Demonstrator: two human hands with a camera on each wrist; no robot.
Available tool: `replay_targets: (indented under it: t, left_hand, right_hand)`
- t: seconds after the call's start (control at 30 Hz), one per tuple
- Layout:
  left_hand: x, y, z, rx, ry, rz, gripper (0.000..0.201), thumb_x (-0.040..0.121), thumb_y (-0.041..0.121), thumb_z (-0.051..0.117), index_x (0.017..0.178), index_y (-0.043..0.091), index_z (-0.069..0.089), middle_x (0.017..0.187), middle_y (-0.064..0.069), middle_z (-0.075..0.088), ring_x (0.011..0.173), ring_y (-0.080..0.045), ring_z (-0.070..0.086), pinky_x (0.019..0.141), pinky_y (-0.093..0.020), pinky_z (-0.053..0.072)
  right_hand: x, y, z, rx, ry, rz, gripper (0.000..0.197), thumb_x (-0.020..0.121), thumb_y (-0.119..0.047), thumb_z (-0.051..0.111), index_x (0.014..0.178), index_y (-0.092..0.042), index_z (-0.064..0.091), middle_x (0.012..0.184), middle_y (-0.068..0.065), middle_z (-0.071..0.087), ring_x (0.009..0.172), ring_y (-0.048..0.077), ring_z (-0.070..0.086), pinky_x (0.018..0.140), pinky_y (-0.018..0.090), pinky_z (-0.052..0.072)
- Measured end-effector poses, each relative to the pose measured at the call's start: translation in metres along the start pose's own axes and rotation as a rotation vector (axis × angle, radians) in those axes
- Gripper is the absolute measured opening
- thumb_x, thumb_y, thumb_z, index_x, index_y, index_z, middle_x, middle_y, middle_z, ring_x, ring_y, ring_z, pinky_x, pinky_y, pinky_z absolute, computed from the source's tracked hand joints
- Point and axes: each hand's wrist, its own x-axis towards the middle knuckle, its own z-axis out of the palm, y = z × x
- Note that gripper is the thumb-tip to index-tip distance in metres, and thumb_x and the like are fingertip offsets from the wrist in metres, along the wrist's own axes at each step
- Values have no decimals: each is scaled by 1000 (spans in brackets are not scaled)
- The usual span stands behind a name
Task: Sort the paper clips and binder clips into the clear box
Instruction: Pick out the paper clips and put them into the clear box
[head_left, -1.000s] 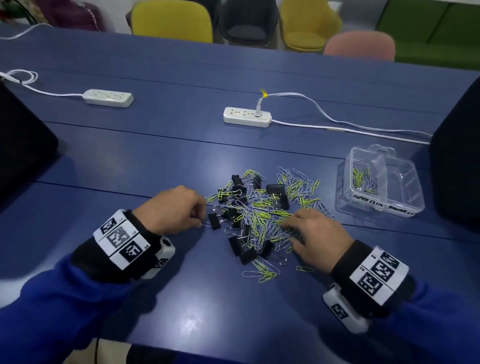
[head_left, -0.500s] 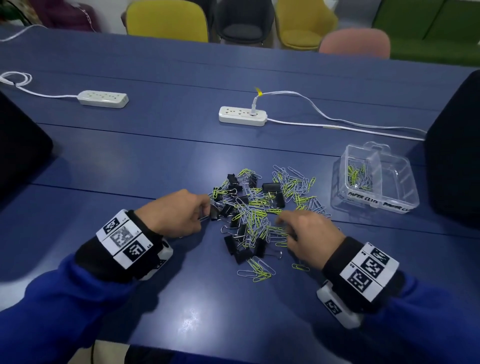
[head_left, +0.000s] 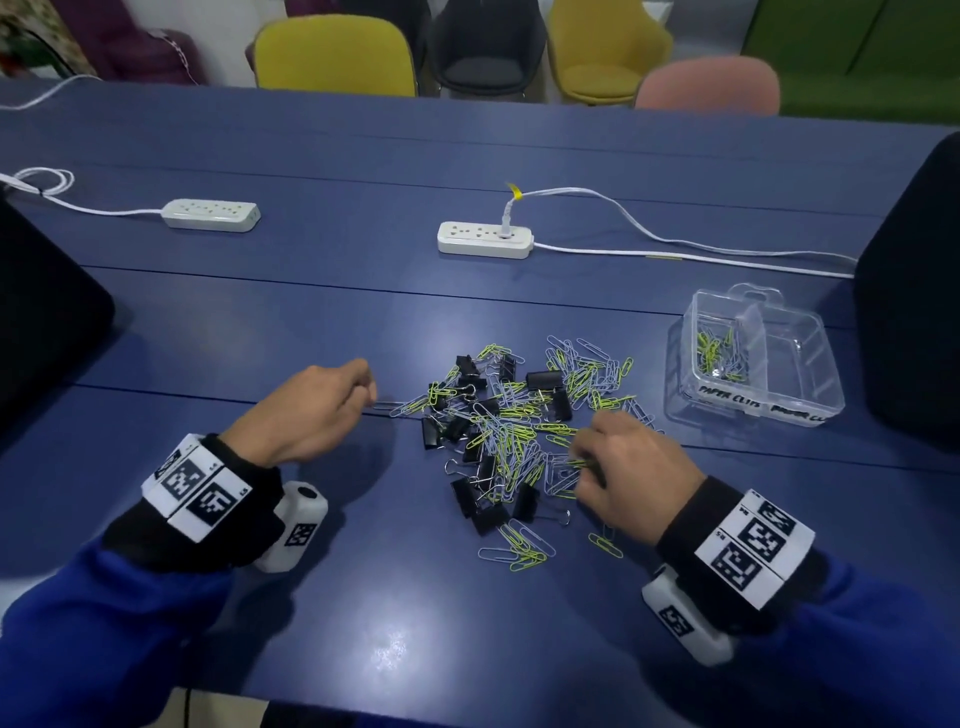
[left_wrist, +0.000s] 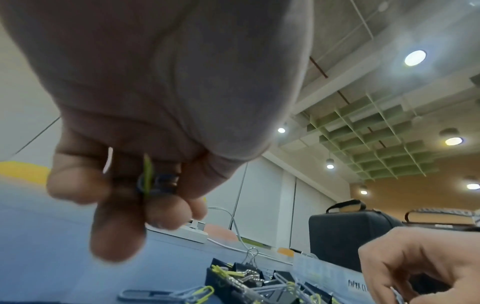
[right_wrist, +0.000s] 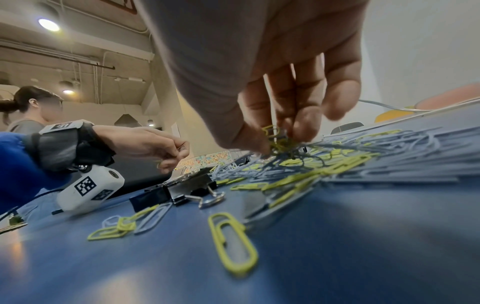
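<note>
Counts: clear box ×1, two compartments, at 3 o'clock of the pile. Power strips ×2: one at 10 o'clock, one at 12. Hands ×2. Binder clips: roughly a dozen visible. Paper clips: dozens, tangled, no exact count possible.

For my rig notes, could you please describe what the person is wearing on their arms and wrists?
Both arms wear bright blue sleeves ending in black cuffs. The left hand and right hand are bare. Each wrist carries a white band printed with square black-and-white coded markers, and beneath it a rounded white camera unit bearing a similar marker.
</note>
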Motion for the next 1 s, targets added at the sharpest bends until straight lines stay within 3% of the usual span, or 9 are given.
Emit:
replay_targets:
  t: [0.13, 0.27, 0.33, 0.43, 0.53, 0.63, 0.77, 0.9, 1.0]
  left_hand:
    - [0, 2, -4, -200, 8, 6, 21, 95, 6, 34, 86, 18, 49, 70, 0, 64, 64, -14, 60, 64, -25, 46]
    - [16, 7, -1, -148, 23, 18, 19, 96, 8, 38, 88, 16, 53, 71, 7, 58, 64, -12, 51, 60, -17, 38]
    - [27, 6, 5, -86, -9, -33, 15, 96, 18, 42, 90, 14, 55, 75, 6, 58, 72, -17, 53, 65, -25, 38]
    - [40, 2, 18, 65, -36, -55, 17, 88, 43, 54, 87, 26, 55, 73, 8, 57, 77, -21, 55, 70, -32, 45]
    - [45, 3, 23, 191, -11, -1, 29, 82, 56, 62, 92, 30, 56, 68, 19, 45, 74, -17, 49, 66, -30, 39]
    - [50, 1, 24, 158, -18, 15, 24, 82, 54, 65, 85, 32, 55, 71, 20, 44, 77, -17, 50, 67, -29, 39]
    - [47, -2, 33, 112, -69, 29, 18, 89, 42, 61, 82, 29, 49, 85, 7, 47, 83, -21, 54, 79, -37, 48]
    - [43, -5, 41, 79, -63, 41, 14, 96, 33, 48, 85, 25, 45, 93, 1, 47, 86, -24, 54, 83, -37, 46]
    - [44, -8, 29, 127, -91, 22, 13, 97, 29, 46, 86, 23, 45, 93, 0, 51, 81, -21, 49, 80, -33, 44]
  right_hand:
    - [0, 5, -2, 201, 83, 58, 9, 73, -22, 55, 82, -22, 59, 76, -4, 63, 75, 20, 59, 69, 31, 50]
    - [1, 12, -8, 570, 177, 208, 13, 75, -11, 70, 80, -21, 64, 62, -6, 63, 56, 9, 54, 57, 9, 40]
    - [1, 16, -10, 815, 147, 263, 19, 80, -5, 69, 87, -21, 66, 64, 3, 63, 51, 9, 49, 53, 11, 44]
    - [3, 18, -11, 1201, 122, 353, 26, 86, 9, 58, 94, -15, 66, 80, 25, 66, 55, 18, 56, 47, 21, 51]
    - [6, 16, -8, 1504, 93, 441, 28, 89, 12, 43, 96, -6, 64, 78, 16, 65, 54, 13, 60, 42, 22, 49]
    - [9, 17, -1, 1769, 7, 572, 28, 87, 4, 34, 96, -9, 57, 73, 9, 58, 55, 15, 58, 42, 22, 43]
    - [11, 17, 4, 1975, -60, 648, 27, 72, -12, 39, 93, -9, 56, 66, 8, 56, 52, 18, 53, 41, 22, 37]
    - [12, 16, 1, 1979, -146, 628, 21, 79, -33, 46, 78, -13, 54, 64, 3, 46, 49, 16, 42, 42, 23, 28]
    - [16, 14, -1, 1868, -172, 636, 37, 87, -47, 51, 62, -21, 41, 53, -5, 32, 38, 9, 27, 40, 18, 18]
